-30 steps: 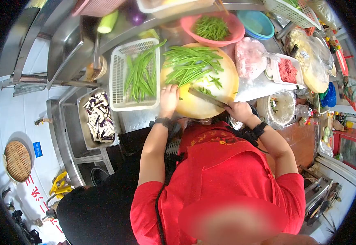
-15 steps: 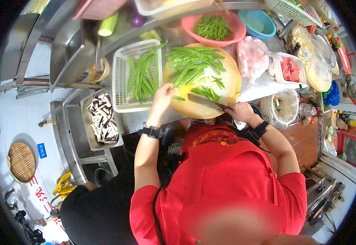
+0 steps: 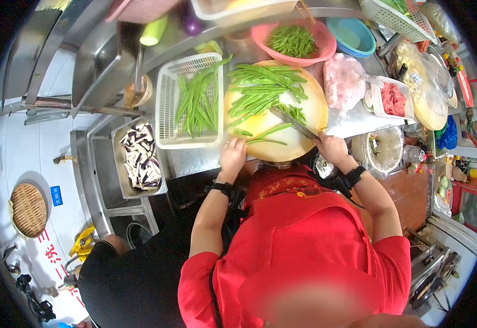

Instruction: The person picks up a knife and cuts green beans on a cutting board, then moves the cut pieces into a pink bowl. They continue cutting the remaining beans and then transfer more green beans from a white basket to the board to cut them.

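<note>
On the round cutting board [image 3: 314,117], my right hand [image 3: 332,148] grips a kitchen knife [image 3: 297,126] by its handle, with the blade slanting up and left beside a small heap of cut beans [image 3: 294,113]. My left hand [image 3: 233,155] is at the board's near left edge, fingers closed on the ends of a few long green beans [image 3: 271,135]. A pile of whole green beans [image 3: 265,82] covers the far part of the board. Left of it stands a white basket [image 3: 164,112] holding more long beans [image 3: 197,106].
Behind the board sits a pink bowl [image 3: 326,48] of sliced beans beside blue bowls [image 3: 353,35]. Bagged meat [image 3: 343,82] and a tray of minced meat [image 3: 393,99] lie right. A pan of cut eggplant [image 3: 141,156] is left. Someone in black [image 3: 140,279] is close on the left.
My left hand has come down toward the board's near edge, and a few beans now lie across the front. The knife has shifted up to the cut pieces.
</note>
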Demonstrator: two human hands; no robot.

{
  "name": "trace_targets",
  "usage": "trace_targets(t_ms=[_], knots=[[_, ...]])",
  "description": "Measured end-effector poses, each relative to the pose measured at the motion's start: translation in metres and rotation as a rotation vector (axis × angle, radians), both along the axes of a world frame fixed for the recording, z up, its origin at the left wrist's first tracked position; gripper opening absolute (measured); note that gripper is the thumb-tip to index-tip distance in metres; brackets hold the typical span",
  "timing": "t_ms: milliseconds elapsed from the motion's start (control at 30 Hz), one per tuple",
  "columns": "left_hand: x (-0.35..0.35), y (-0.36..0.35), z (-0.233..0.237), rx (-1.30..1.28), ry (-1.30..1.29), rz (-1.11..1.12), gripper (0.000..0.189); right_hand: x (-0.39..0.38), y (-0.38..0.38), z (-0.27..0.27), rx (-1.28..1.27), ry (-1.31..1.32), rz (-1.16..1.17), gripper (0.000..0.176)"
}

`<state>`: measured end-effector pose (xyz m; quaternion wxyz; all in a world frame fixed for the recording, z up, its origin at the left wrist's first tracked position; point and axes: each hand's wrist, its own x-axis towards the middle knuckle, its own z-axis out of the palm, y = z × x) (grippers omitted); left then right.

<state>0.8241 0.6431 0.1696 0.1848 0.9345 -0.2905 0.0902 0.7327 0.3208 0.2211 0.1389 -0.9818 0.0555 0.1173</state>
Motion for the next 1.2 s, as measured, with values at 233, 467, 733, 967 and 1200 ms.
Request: trace_targets(t_ms=[233, 467, 733, 967, 1200], knots=[[0.008, -0.020, 0.015, -0.077, -0.157, 0.035, 0.027, -0.001, 0.003, 0.000, -0.032, -0.005, 0.009, 0.027], [0.035, -0.018, -0.006, 0.150, 0.028, 0.056, 0.023, -0.003, 0.002, -0.004, -0.040, -0.047, 0.020, 0.027], [0.041, -0.055, 0.016, -0.031, 0.187, -0.016, 0.018, -0.004, 0.005, -0.004, -0.024, -0.046, 0.005, 0.025], [0.024, -0.095, -0.006, -0.249, 0.076, 0.033, 0.013, -0.007, 0.005, 0.011, 0.009, 0.025, 0.005, 0.027], [0.011, -0.081, -0.024, -0.391, 0.060, 0.016, 0.014, -0.030, 0.006, 0.015, 0.075, 0.079, 0.002, 0.028]])
